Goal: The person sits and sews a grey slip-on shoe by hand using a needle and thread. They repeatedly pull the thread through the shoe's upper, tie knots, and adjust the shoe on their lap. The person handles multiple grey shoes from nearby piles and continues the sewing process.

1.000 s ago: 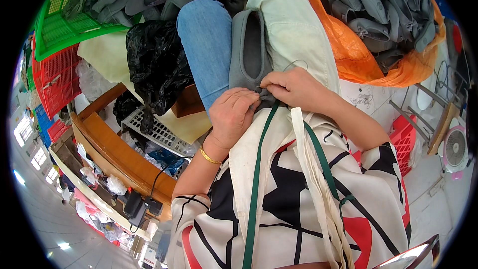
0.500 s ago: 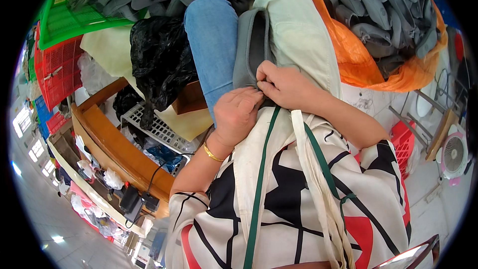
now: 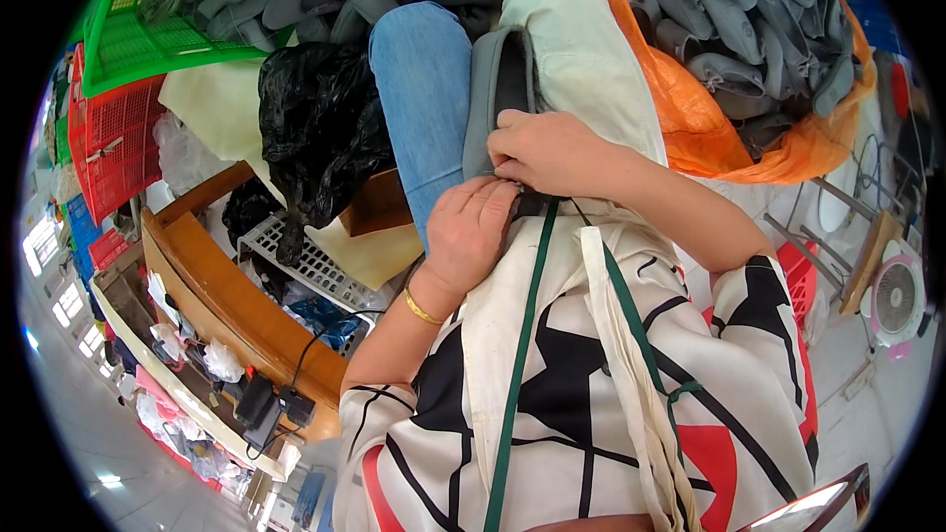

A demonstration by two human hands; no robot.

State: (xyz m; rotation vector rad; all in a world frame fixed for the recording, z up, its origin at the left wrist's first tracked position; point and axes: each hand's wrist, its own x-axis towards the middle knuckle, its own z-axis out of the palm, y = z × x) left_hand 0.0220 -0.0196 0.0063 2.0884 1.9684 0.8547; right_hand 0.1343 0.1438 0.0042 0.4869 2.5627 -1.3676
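Note:
A grey slip-on shoe [image 3: 481,99] lies lengthwise between my legs, its opening facing up. My left hand [image 3: 468,232], with a gold bracelet at the wrist, is closed on the near end of the shoe. My right hand [image 3: 552,151] is bent over the same end, thumb and fingers pinched together close to the left fingertips. Whatever small thing sits in that pinch is hidden by the fingers. A cream apron [image 3: 503,320] with green ties covers my lap below the hands.
Many grey shoes fill a green crate [image 3: 128,49] at the far left and an orange sack [image 3: 690,128] at the far right. Black plastic bags [image 3: 320,123], a white basket [image 3: 305,251] and a wooden bench [image 3: 232,286] stand on the left. A small fan [image 3: 897,300] is at the right.
My right hand has shifted slightly left and turned more over the shoe's near end. My left hand keeps its place on the shoe.

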